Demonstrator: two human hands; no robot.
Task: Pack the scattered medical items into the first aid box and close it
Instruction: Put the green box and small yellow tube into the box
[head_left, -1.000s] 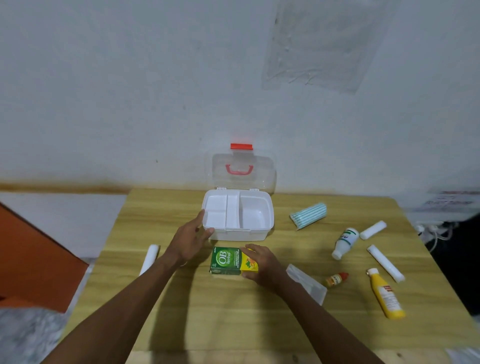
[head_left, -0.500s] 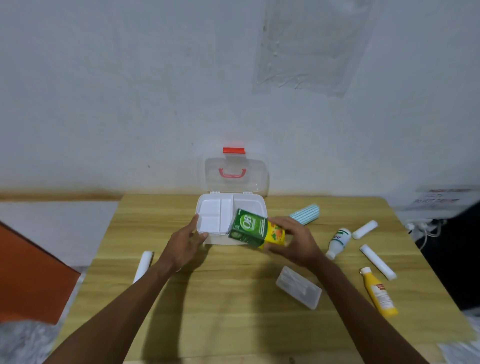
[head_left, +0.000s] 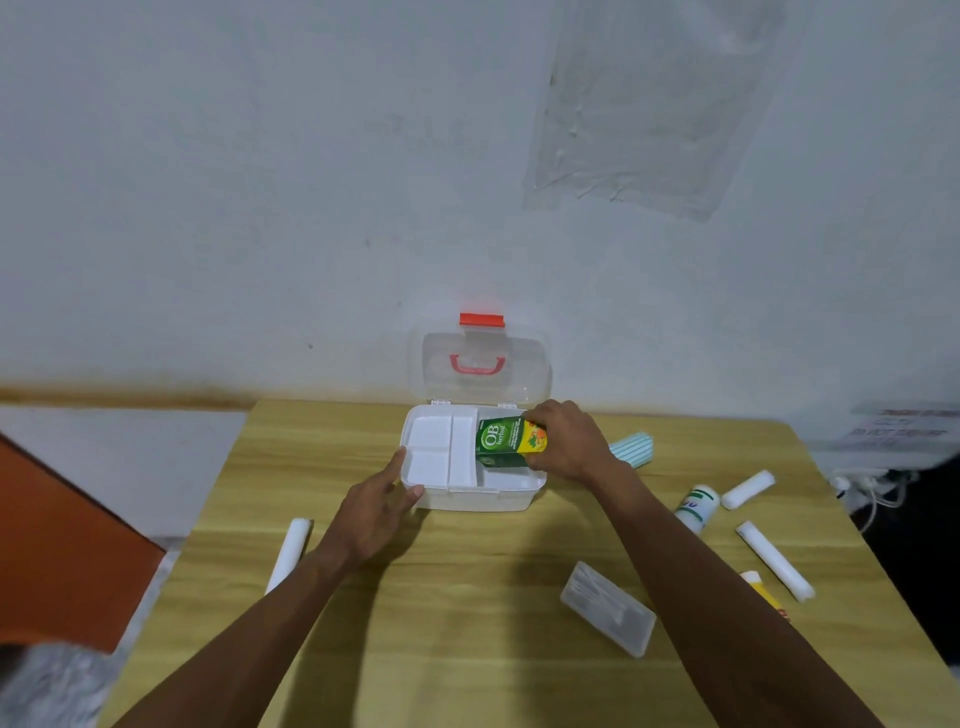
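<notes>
Right hand (head_left: 566, 441) pinching green-and-yellow cardboard medicine carton (head_left: 506, 441) over right compartment of open white plastic first aid box (head_left: 478, 496), left hand (head_left: 376, 512) spread against front-left corner, probably bracing.

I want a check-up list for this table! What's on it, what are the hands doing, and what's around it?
Surface: wooden table, light yellow grain.
Job's things: white first aid box, clear lid standing open; green carton going into its right compartment; left compartments bare.
Still out: striped roll, white bottle, three white rolls, clear case, yellow tube partly hidden.
Clutter: nothing seen.
Hands: left hand touches the box's front left corner; right hand grips the carton.
Cables: white cords off the right edge.
Surroundings: pale wall, orange panel at left.
</notes>
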